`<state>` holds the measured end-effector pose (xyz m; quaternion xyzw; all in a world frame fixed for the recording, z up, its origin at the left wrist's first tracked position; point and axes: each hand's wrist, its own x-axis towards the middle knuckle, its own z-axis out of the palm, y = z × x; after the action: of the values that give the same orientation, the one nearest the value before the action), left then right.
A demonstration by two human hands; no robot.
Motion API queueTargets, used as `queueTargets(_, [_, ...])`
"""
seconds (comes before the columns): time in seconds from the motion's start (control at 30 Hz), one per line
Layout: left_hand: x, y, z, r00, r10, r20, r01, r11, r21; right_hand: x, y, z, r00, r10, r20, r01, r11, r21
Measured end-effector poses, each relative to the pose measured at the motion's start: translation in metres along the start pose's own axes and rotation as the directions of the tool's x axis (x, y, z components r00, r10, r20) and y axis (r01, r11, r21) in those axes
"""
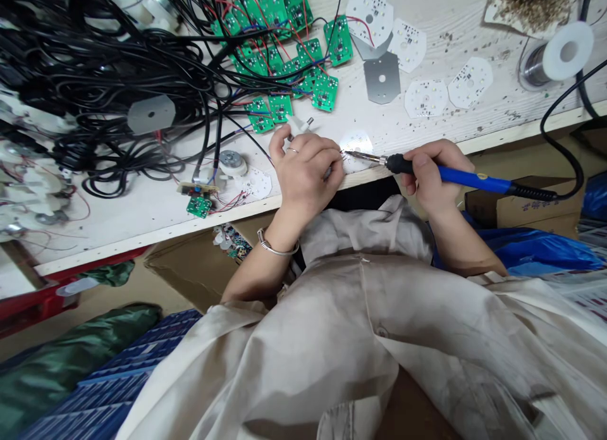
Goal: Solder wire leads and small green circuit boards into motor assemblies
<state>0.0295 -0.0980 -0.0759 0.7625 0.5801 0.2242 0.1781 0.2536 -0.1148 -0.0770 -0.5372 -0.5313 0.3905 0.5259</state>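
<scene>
My right hand (434, 174) is closed round the handle of a blue and black soldering iron (478, 179). The iron points left, with its tip over a round white LED board (359, 141) at the table's front edge. My left hand (308, 171) lies just left of that board, its fingers curled close to the tip. Whatever they pinch is mostly hidden; thin wire ends seem to show by the fingertips. Behind the left knuckles, a white plastic part (300, 124) with a metal shaft sticks out.
Green circuit boards (325, 92) with wires and a tangle of black cables (156, 67) cover the left and back. White LED boards (425, 98) and a grey metal plate (382, 79) lie behind the iron. At right stand a solder spool (538, 66) and a dirty pad (526, 10).
</scene>
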Motion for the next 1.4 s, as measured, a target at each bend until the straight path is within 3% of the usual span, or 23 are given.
queueTargets(0.47, [-0.001,-0.002,0.001,1.000,0.017,0.009,-0.017,1.000,-0.012,0.001,-0.006,-0.004,0.995,-0.022,0.092,0.036,0.987,-0.157])
queueTargets(0.8, [-0.001,-0.001,0.001,1.000,0.009,-0.005,-0.009,1.000,-0.025,0.003,-0.007,0.002,0.998,0.047,-0.049,-0.044,0.997,0.069])
queueTargets(1.03, [-0.001,-0.001,0.002,1.000,0.004,0.021,-0.004,1.000,-0.002,0.004,-0.007,0.005,0.996,-0.006,-0.085,0.017,0.992,0.127])
queueTargets(1.27, [-0.002,0.000,-0.015,0.995,0.081,0.065,-0.080,0.997,-0.008,0.007,-0.003,-0.001,0.991,-0.087,-0.099,0.071,0.985,-0.155])
queueTargets(1.4, [-0.006,-0.005,-0.035,0.993,0.094,0.076,-0.097,0.995,0.035,0.011,-0.002,-0.017,0.966,-0.229,-0.121,0.201,0.957,-0.208])
